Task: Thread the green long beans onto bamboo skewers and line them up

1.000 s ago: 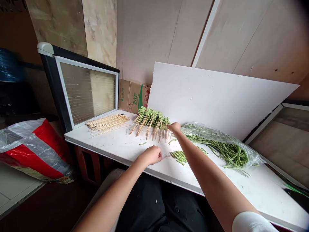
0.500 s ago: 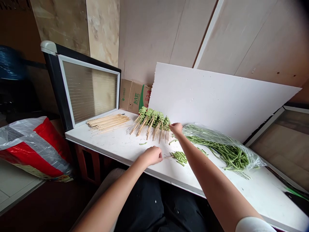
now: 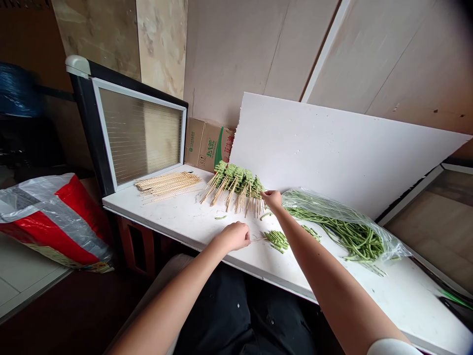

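- In the head view, taking the left hand [image 3: 238, 236] as the middle of the clock, that hand is curled into a loose fist with a thin bamboo skewer [image 3: 258, 239] gripped between thumb and fingers.
- The skewer points to 3 o'clock, where its far end meets a group of cut green bean pieces [image 3: 277, 240] on the white table [image 3: 185, 217]; how many it pierces is too small to tell.
- The right hand [image 3: 272, 198] is at about 1 o'clock, fingers drawn close together against the right end of the pile of loaded skewers [image 3: 240, 181]; I cannot tell whether it has hold of one.
- That pile sits at 12 o'clock, green bean rows toward the back and bare sticks fanned toward the person.
- A single bean piece [image 3: 220, 217] lies near the left hand, at 10 to 11 o'clock.
- Bare bamboo skewers [image 3: 168, 184] form a flat bundle at 10 o'clock.
- More cut pieces [image 3: 312, 232] show at 3 o'clock, just past the right forearm; farther that way, long green beans [image 3: 364, 240] spill from a clear plastic bag [image 3: 332, 209].
- A cardboard box [image 3: 209, 144] stands at 11 o'clock, beside a leaning white board [image 3: 332, 148] at 2 o'clock.
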The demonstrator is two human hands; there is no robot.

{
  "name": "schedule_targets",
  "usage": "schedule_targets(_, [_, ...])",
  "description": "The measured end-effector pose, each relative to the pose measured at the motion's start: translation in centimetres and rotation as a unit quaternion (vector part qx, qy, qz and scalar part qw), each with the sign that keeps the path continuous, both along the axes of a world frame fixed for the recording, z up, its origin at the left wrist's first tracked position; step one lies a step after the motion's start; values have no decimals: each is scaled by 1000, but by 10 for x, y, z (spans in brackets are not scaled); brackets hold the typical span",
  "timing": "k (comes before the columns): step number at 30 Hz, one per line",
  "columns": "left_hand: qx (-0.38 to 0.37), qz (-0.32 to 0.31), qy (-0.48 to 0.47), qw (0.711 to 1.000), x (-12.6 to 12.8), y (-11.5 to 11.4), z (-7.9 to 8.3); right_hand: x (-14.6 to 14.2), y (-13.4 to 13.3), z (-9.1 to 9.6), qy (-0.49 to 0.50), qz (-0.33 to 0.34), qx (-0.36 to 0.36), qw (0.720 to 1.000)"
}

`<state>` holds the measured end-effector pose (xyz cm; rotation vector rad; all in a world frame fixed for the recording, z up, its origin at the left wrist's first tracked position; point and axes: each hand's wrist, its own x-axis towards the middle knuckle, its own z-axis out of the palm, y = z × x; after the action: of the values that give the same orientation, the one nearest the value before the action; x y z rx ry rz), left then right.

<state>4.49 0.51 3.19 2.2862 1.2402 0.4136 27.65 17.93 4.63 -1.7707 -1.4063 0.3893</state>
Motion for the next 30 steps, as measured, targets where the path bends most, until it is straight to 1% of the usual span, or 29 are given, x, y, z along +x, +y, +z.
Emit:
schedule_targets(11, [3,-1,-4,1000,1,0,0,6,1,-5,-21,3,-54,998])
schedule_targets(16, [4,-2,-6,1000,0,0,-1,5,1,-6,-20,-10,-54,998])
schedule_targets(20, [5,-5,-7,1000,0,0,-1,7,-5,2,-5,-24,-37,999])
schedule_targets(23, [9,-9,-8,1000,0,1,-2,15,-18,13,10,-20,-13,1000])
schedule_targets(25, [16,-10,-9,1000,0,3,-5,25,-34,20,15,-12,4,1000])
schedule_targets(28, [27,-14,-10,999,2,4,-8,45,-69,24,19,2,16,1000])
schedule_targets(30, [37,-16,-7,999,3,3,-10,60,-98,20,18,26,15,999])
